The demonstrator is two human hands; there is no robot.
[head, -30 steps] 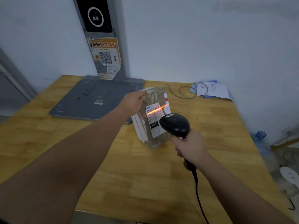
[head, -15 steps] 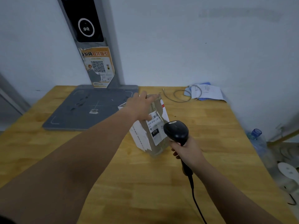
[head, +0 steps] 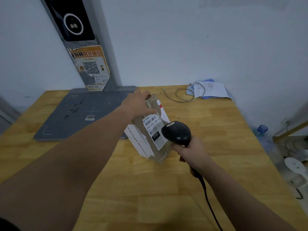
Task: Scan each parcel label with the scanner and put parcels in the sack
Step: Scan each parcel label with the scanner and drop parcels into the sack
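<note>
Your left hand (head: 138,105) is grasping the far top end of the parcel (head: 146,140), with the thumb lying on the labelled face. The parcel is standing on end on the table (head: 150,189), directly below that hand. Your right hand (head: 191,152) is clenching the handle of the scanner (head: 176,132), whose head is overlapping the right edge of the label (head: 152,129).

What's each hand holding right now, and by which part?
The left hand grips the parcel by its top end. The right hand grips the scanner by its handle, below the head.
</note>
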